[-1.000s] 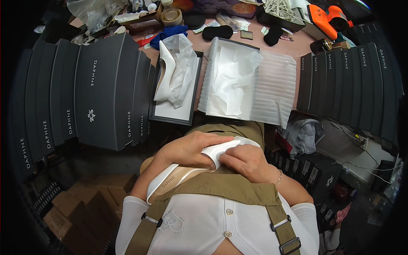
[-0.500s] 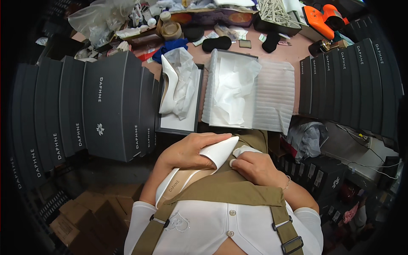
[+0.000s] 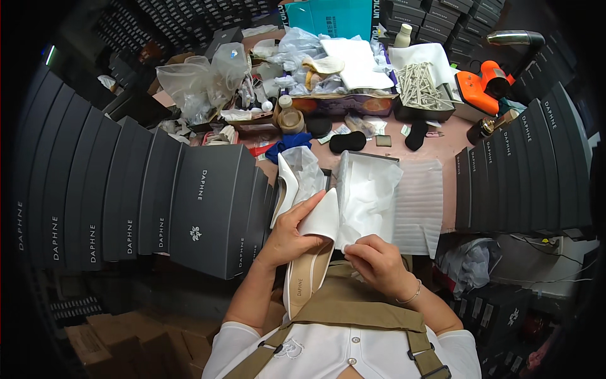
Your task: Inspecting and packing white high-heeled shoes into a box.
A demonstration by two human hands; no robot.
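My left hand [image 3: 285, 239] is wrapped round a white pointed-toe shoe [image 3: 320, 218]. The toe points away from me; the beige insole and heel end slope down toward my apron. To its right, my right hand [image 3: 379, 264] is closed, thumb and fingers pinching a small white wad, cloth or paper, mostly hidden by the fingers. A matching white shoe [image 3: 286, 189] lies on its side beside crumpled tissue [image 3: 305, 169] in a shallow grey box part, partly behind my left hand. Beyond my right hand, an open box is lined with white tissue paper [image 3: 369, 189].
Grey shoeboxes [image 3: 211, 221] stand in rows at left and right [image 3: 536, 183]. Ribbed white foam sheet [image 3: 418, 202] lies beside the open box. Farther back are black eye-mask-shaped pieces [image 3: 348, 142], a tray of white sticks [image 3: 416, 85], an orange tool [image 3: 475, 95] and plastic bags [image 3: 196, 88].
The view has tilted up, showing more of the table's back. My left hand has raised the shoe and turned its toe more directly away. My right hand remains beside it, still pinching.
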